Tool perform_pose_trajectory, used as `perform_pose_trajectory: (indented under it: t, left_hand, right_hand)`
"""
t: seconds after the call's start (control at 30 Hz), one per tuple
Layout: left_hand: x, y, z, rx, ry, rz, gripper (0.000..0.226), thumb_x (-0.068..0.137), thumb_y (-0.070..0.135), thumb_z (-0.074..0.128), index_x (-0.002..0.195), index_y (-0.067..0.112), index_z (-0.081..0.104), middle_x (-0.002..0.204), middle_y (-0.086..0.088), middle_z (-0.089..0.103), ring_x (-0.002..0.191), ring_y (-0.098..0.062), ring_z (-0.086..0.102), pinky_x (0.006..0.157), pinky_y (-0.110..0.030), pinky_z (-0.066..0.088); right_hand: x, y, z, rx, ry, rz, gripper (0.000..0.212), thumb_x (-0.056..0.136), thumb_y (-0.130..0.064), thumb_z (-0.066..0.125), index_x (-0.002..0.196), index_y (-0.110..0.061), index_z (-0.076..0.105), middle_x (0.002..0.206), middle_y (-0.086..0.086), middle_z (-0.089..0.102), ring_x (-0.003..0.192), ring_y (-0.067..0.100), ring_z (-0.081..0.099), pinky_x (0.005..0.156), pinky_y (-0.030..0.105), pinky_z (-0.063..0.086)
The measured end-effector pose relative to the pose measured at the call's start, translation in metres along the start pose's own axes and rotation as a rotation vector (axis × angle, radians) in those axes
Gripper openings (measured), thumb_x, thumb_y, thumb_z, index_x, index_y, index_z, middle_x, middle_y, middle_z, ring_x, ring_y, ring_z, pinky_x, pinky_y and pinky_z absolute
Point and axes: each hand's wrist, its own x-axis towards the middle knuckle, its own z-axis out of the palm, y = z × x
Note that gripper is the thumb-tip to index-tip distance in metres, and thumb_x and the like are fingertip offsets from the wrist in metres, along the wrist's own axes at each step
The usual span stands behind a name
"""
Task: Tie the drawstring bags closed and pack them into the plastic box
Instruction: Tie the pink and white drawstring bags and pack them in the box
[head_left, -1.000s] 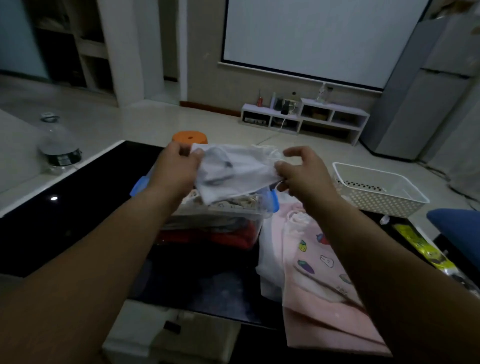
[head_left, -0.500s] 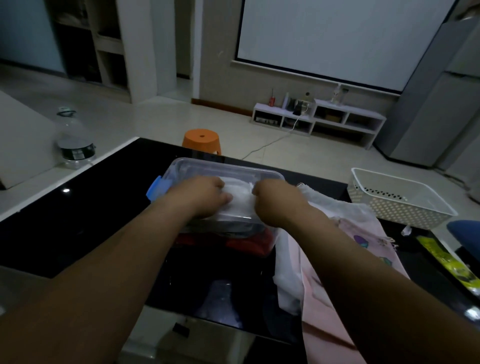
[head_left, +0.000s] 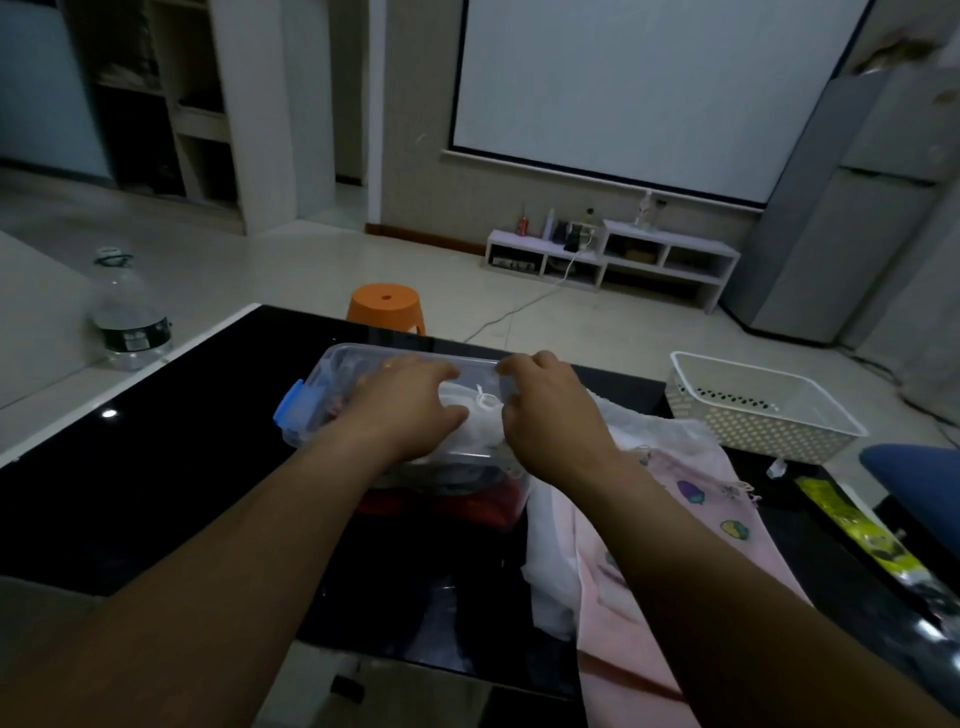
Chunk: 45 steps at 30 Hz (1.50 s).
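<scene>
The white drawstring bag (head_left: 480, 431) sat high in the plastic box (head_left: 332, 366), on top of dark and red things already packed. The likeliest trouble was that it would spring back above the rim once released, since soft cloth pushed onto a full pile tends to rebound (a lid, if one was to follow, might then not seat). A finger catching the cord on the way out could also loosen the tie. The bag looked pale and crumpled, with its cord drawn into a small looped knot (head_left: 485, 401) that showed between the hands. The left hand (head_left: 410, 400) lay on it with fingers fairly straight, pressing down. The right hand (head_left: 545, 410) had its fingers bent over the bag's far right edge, and whether they pinched cloth could not be told. Just right of the box, a white bag (head_left: 550, 582) and a pink printed bag (head_left: 722, 483) lay on the dark surface (head_left: 156, 467), not yet packed, with a white basket (head_left: 753, 431) beyond them.
</scene>
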Motion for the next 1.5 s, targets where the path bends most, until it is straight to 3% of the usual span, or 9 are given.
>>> perform_pose_trajectory:
  t: [0.27,0.43,0.57,0.7,0.87,1.1,1.23,1.4,1.5]
  left_hand:
    - [-0.016,0.091,0.03,-0.145,0.15,0.282,0.035,0.096,0.031,0.062,0.13,0.027,0.066,0.136,0.002,0.058,0.128,-0.021,0.05,0.107,-0.041,0.044]
    - [-0.02,0.153,0.059,-0.294,0.051,0.377,0.024,0.101,0.026,0.059,0.124,0.026,0.065,0.131,0.004,0.056,0.109,-0.013,0.059,0.095,-0.032,0.051]
    - [-0.017,0.17,0.096,-0.301,-0.121,0.312,0.031,0.102,0.024,0.057,0.133,0.027,0.06,0.142,0.003,0.052,0.111,-0.014,0.06,0.09,-0.028,0.048]
    - [-0.007,0.174,0.129,-0.276,-0.305,0.167,0.047,0.101,0.028,0.06,0.146,0.024,0.049,0.147,-0.002,0.052,0.121,-0.019,0.058,0.091,-0.029,0.046]
    - [0.007,0.179,0.155,-0.221,-0.417,0.039,0.06,0.1,0.033,0.059,0.153,0.016,0.036,0.148,-0.01,0.052,0.122,-0.027,0.058,0.089,-0.031,0.044]
    - [0.02,0.183,0.172,-0.419,-0.38,-0.113,0.022,0.1,0.026,0.063,0.114,0.01,0.061,0.108,-0.012,0.066,0.087,-0.022,0.061,0.079,-0.034,0.05]
    - [0.017,0.181,0.171,-0.585,-0.446,-0.146,0.03,0.098,0.026,0.066,0.089,-0.002,0.073,0.087,-0.018,0.069,0.073,-0.023,0.058,0.07,-0.035,0.05]
    - [0.001,0.188,0.152,-0.896,-0.586,-0.24,0.024,0.094,0.02,0.053,0.112,0.011,0.066,0.112,-0.021,0.072,0.106,-0.037,0.068,0.101,-0.049,0.054]
    - [-0.005,0.189,0.142,-1.234,-0.605,-0.362,0.03,0.093,0.017,0.048,0.117,0.008,0.064,0.106,-0.016,0.077,0.101,-0.035,0.071,0.093,-0.048,0.058]
  right_hand:
    - [-0.042,0.071,-0.039,0.069,0.115,0.133,0.028,0.1,-0.021,0.052,0.126,-0.022,0.063,0.124,0.0,0.061,0.114,0.018,0.057,0.097,0.034,0.048]
    - [-0.087,0.137,-0.059,0.204,0.104,0.428,0.027,0.102,-0.018,0.05,0.125,-0.02,0.065,0.123,-0.004,0.065,0.094,0.008,0.065,0.076,0.019,0.052]
    - [-0.121,0.19,-0.053,0.354,0.076,0.712,0.025,0.097,-0.013,0.055,0.116,-0.015,0.07,0.113,0.003,0.07,0.092,0.016,0.065,0.084,0.041,0.058]
    - [-0.136,0.232,-0.044,0.464,-0.003,0.902,0.028,0.091,-0.005,0.057,0.11,0.014,0.064,0.107,0.035,0.064,0.078,0.025,0.056,0.068,0.038,0.045]
    - [-0.137,0.265,-0.033,0.54,-0.114,1.065,0.019,0.089,-0.003,0.056,0.094,0.013,0.066,0.069,0.019,0.053,0.058,0.027,0.052,0.058,0.037,0.04]
    - [-0.139,0.268,-0.03,0.718,-0.137,1.096,0.015,0.097,-0.009,0.052,0.083,-0.011,0.059,0.063,0.007,0.049,0.048,0.018,0.042,0.048,0.025,0.038]
    - [-0.142,0.267,-0.032,0.796,-0.13,1.081,0.016,0.098,-0.014,0.057,0.083,-0.013,0.057,0.057,0.002,0.045,0.045,0.014,0.037,0.047,0.026,0.034]
    - [-0.146,0.263,-0.037,0.742,-0.061,0.98,0.022,0.097,-0.015,0.064,0.102,0.006,0.068,0.076,0.013,0.057,0.063,0.022,0.051,0.057,0.034,0.043]
    - [-0.145,0.258,-0.04,0.777,0.009,0.916,0.034,0.099,-0.028,0.065,0.109,0.004,0.07,0.088,0.014,0.064,0.074,0.023,0.056,0.065,0.037,0.048]
